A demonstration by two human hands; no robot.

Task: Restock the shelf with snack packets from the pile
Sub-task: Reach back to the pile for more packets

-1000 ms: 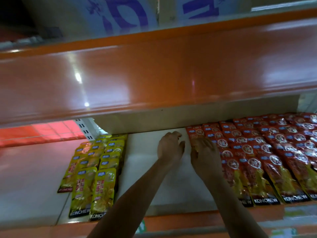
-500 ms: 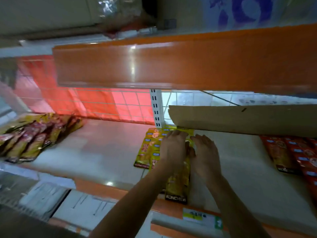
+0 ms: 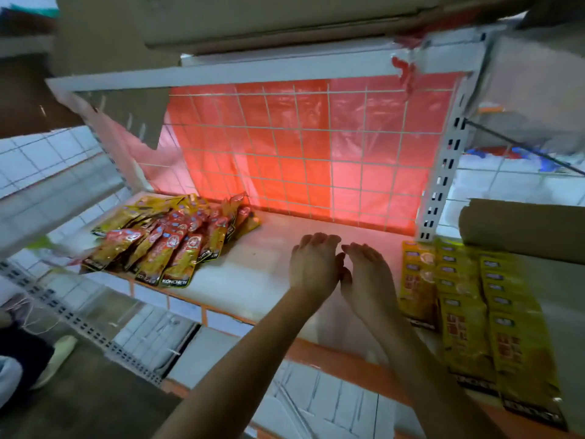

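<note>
A loose pile of red and yellow snack packets [image 3: 171,239] lies on the left part of the white shelf [image 3: 253,280]. Rows of yellow packets [image 3: 468,312] lie flat on the shelf at the right. My left hand [image 3: 315,264] and my right hand [image 3: 368,274] hover side by side over the bare middle of the shelf, between the pile and the yellow rows. Both have fingers extended and relaxed, and hold nothing.
A white wire grid with red plastic behind it [image 3: 300,153] backs the shelf. A slotted white upright [image 3: 443,172] stands at the right rear. A brown cardboard sheet [image 3: 522,226] overhangs the yellow rows. Lower shelves and floor show below left.
My view and both hands have swung left, from the red packet rows, past the yellow rows, to the bare middle of the shelf. The mixed pile has come into view.
</note>
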